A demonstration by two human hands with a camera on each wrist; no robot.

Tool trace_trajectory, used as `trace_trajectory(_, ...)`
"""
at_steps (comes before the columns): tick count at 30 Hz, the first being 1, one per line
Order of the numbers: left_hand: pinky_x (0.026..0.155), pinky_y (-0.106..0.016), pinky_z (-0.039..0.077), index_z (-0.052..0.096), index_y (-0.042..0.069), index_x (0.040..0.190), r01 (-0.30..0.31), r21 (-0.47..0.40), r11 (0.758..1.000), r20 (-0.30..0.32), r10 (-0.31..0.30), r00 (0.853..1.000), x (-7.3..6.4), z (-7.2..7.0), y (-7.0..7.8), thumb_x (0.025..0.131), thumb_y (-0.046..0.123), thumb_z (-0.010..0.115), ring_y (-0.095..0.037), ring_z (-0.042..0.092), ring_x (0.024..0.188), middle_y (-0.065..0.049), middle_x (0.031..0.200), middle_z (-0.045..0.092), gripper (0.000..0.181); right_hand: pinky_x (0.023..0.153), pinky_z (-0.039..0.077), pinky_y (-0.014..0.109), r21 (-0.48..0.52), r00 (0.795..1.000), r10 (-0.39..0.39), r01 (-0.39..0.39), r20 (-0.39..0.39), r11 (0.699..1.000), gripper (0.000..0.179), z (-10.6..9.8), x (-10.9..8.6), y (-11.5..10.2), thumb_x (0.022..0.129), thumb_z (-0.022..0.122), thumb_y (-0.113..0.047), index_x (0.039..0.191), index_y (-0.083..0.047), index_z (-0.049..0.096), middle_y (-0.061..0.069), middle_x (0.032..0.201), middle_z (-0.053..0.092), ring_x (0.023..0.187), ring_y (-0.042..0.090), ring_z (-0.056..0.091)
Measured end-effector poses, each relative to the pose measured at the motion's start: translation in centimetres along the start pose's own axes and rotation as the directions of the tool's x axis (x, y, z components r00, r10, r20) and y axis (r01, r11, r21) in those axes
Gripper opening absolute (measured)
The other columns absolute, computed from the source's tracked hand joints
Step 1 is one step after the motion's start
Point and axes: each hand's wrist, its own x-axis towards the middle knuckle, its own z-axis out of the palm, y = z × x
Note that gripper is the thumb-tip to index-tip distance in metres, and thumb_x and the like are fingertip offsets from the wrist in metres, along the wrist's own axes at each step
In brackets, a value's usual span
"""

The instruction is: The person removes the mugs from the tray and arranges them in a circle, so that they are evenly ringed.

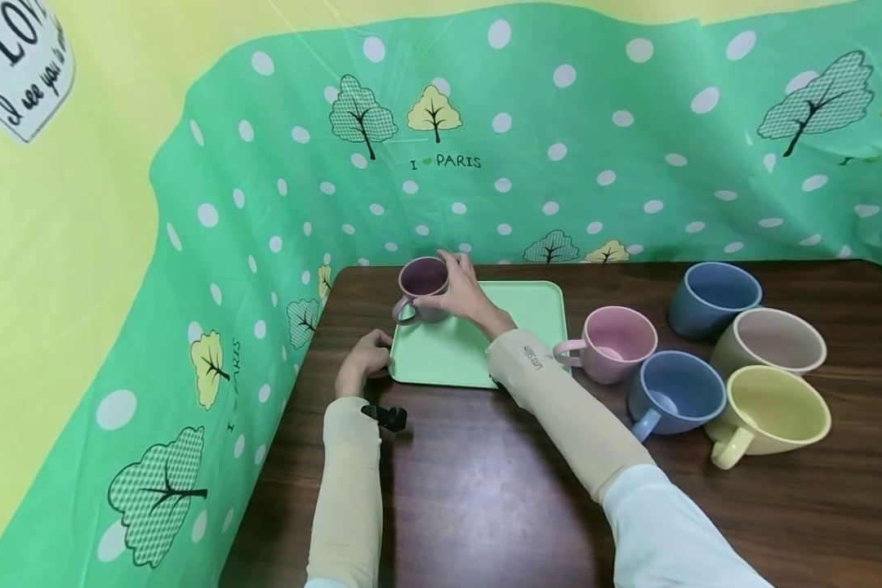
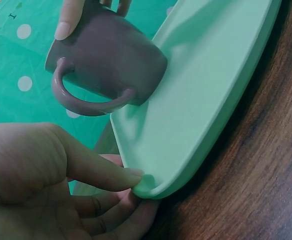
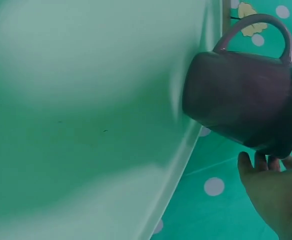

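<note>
A dark mauve mug (image 1: 429,304) is upright at the far left corner of the light green tray (image 1: 478,359). My right hand (image 1: 461,290) grips it near the rim, thumb on the near side and fingers on the far side. Its handle (image 2: 91,107) points left and toward me. At the tray's near left corner, my left hand (image 1: 367,358) pinches the edge, with the thumb on top and the fingers beneath, as the left wrist view shows. The mug's base sits right at the tray surface inside the raised rim in the right wrist view.
Right of the tray stand a pink mug (image 1: 617,347), two blue mugs (image 1: 713,298), a pale beige mug (image 1: 779,339) and a yellow mug (image 1: 779,416), close together on the dark wooden table (image 1: 478,482). A green dotted cloth (image 1: 529,180) hangs behind and to the left.
</note>
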Motion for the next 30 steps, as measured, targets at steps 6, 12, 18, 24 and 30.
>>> trace_trajectory(6, 0.079, -0.033, 0.041, 0.052, 0.005, 0.118, -0.001, -0.004, 1.0, 0.005, 0.001, 1.0, 0.0, 0.1, -0.1, 0.084, -0.002, 0.051, -0.027, 0.048, 0.094, -0.017, 0.122, 0.051, 0.035, 0.112, 0.03, 0.049, 0.04, 0.996, -0.019, 0.016, 0.086, 0.999, 0.115, -0.5, 0.5, -0.2, 0.073, 0.081, -0.04, 0.154, -0.012, 0.004, 0.011, 0.157, 0.019, 0.142, 0.03, 0.025)
trace_trajectory(12, 0.075, -0.03, 0.044, 0.051, 0.004, 0.119, 0.003, -0.029, 1.0, 0.014, -0.002, 1.0, -0.1, 0.1, -0.1, 0.085, -0.003, 0.049, -0.026, 0.049, 0.09, -0.018, 0.12, 0.05, 0.035, 0.108, 0.035, 0.051, -0.022, 0.996, 0.0, 0.002, 0.087, 1.0, 0.116, -0.8, 0.2, -0.4, 0.07, 0.082, -0.042, 0.154, -0.014, 0.009, 0.014, 0.152, 0.024, 0.137, 0.032, 0.03)
trace_trajectory(18, 0.075, -0.029, 0.046, 0.051, 0.004, 0.118, 0.005, -0.049, 0.999, 0.01, -0.004, 1.0, 0.0, 0.1, 0.0, 0.084, -0.003, 0.049, -0.026, 0.05, 0.092, -0.018, 0.121, 0.05, 0.034, 0.109, 0.033, 0.052, -0.042, 0.992, -0.002, 0.007, 0.125, 0.999, 0.118, -1.0, 0.2, -0.4, 0.069, 0.082, -0.043, 0.154, -0.015, 0.006, 0.012, 0.157, 0.016, 0.141, 0.032, 0.023)
trace_trajectory(24, 0.073, -0.028, 0.047, 0.052, 0.003, 0.116, 0.0, -0.049, 0.999, 0.004, 0.0, 1.0, 0.1, 0.2, -0.2, 0.083, -0.003, 0.049, -0.024, 0.05, 0.09, -0.017, 0.117, 0.05, 0.034, 0.111, 0.031, 0.051, -0.117, 0.985, -0.024, 0.044, 0.168, 0.992, 0.116, -1.3, 0.3, -0.5, 0.071, 0.081, -0.042, 0.154, -0.012, 0.006, 0.012, 0.158, 0.015, 0.142, 0.033, 0.025)
trace_trajectory(30, 0.074, -0.029, 0.045, 0.052, 0.004, 0.118, 0.007, -0.034, 0.999, 0.007, -0.006, 1.0, 0.1, 0.0, -0.3, 0.085, -0.002, 0.05, -0.025, 0.05, 0.09, -0.018, 0.119, 0.051, 0.034, 0.108, 0.035, 0.051, -0.198, 0.987, -0.036, 0.066, 0.155, 0.978, 0.115, -1.9, -0.2, -1.0, 0.07, 0.08, -0.045, 0.154, -0.01, 0.01, 0.014, 0.157, 0.02, 0.139, 0.034, 0.03)
